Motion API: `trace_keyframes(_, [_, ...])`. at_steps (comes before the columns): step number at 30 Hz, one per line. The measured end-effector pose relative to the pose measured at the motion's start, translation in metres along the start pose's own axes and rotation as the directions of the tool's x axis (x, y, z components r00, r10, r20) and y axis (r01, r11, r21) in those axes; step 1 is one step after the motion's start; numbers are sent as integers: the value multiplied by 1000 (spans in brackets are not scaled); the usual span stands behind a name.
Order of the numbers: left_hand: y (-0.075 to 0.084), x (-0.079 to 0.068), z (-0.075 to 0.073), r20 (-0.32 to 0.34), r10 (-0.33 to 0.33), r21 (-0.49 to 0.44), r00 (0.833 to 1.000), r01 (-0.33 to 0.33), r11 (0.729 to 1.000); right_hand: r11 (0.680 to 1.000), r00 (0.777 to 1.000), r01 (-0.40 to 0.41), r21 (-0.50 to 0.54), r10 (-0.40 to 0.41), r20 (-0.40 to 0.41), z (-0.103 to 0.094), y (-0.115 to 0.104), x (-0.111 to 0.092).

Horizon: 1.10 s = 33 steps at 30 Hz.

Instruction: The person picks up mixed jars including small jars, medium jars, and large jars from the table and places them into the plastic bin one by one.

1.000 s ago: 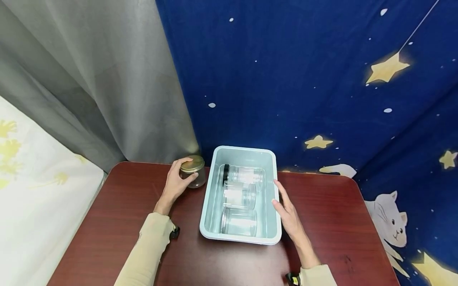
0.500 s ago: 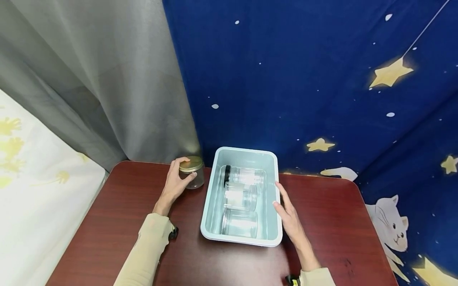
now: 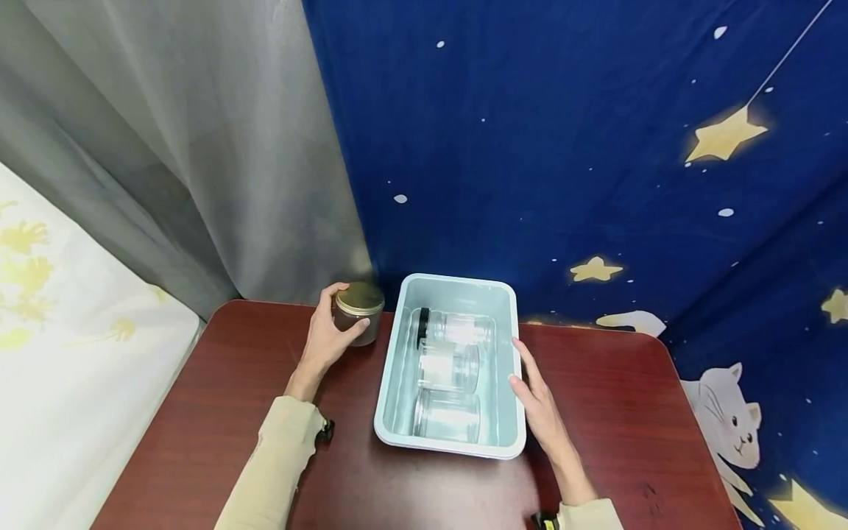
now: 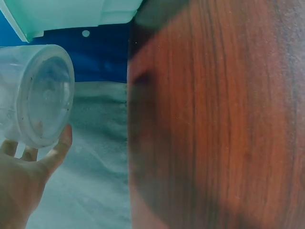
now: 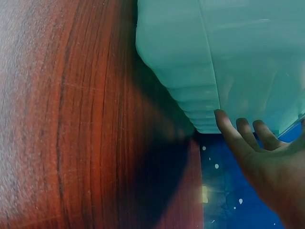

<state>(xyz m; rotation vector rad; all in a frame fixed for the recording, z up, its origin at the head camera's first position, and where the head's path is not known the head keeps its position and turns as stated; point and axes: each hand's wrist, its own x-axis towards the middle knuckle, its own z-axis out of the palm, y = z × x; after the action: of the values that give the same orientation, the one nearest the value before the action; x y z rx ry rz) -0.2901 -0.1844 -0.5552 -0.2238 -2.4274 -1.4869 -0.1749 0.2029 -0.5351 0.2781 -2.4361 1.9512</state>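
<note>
My left hand (image 3: 329, 335) holds a clear jar with a gold lid (image 3: 361, 296), thumb on the near side and fingers round the far side. In the left wrist view the round bottom of the jar (image 4: 50, 98) shows, lifted above the tabletop. A pale blue plastic bin (image 3: 403, 294) stands right of it. My right hand (image 3: 539, 405) rests at the bin's right rim, with straight fingers (image 5: 231, 131) against the outer wall. Inside the bin lie three clear jars on their sides: one with a black lid (image 3: 422, 327) at the back, a middle jar (image 3: 447, 366) and a front jar (image 3: 447, 416).
The bin stands on a reddish-brown wooden table (image 3: 616, 412) with rounded back corners. Behind the table hang a grey curtain (image 3: 265, 184) and a dark blue curtain (image 3: 464, 162) with stars. A white cloth (image 3: 79, 397) hangs on the left.
The left hand has raised the gold-lidded jar slightly and shifted it a little to the right. The right hand stays at the bin's rim. The head view has tilted slightly.
</note>
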Motion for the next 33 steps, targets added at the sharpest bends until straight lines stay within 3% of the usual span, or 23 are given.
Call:
trace_keyframes(8, [5, 4, -2, 12, 25, 1, 1000, -25, 1000, 1000, 1000, 23, 9, -22, -21, 0, 34, 5])
trace_keyframes(16, [12, 9, -3, 7, 73, 11, 997, -73, 997, 999, 999, 35, 25, -34, -20, 0, 36, 5])
trace_keyframes(23, [21, 10, -3, 9, 70, -24, 997, -70, 997, 999, 999, 38, 29, -37, -9, -1, 36, 5])
trace_keyframes(33, [35, 19, -2, 22, 142, 0, 990, -142, 990, 999, 1000, 22, 34, -21, -10, -1, 35, 5])
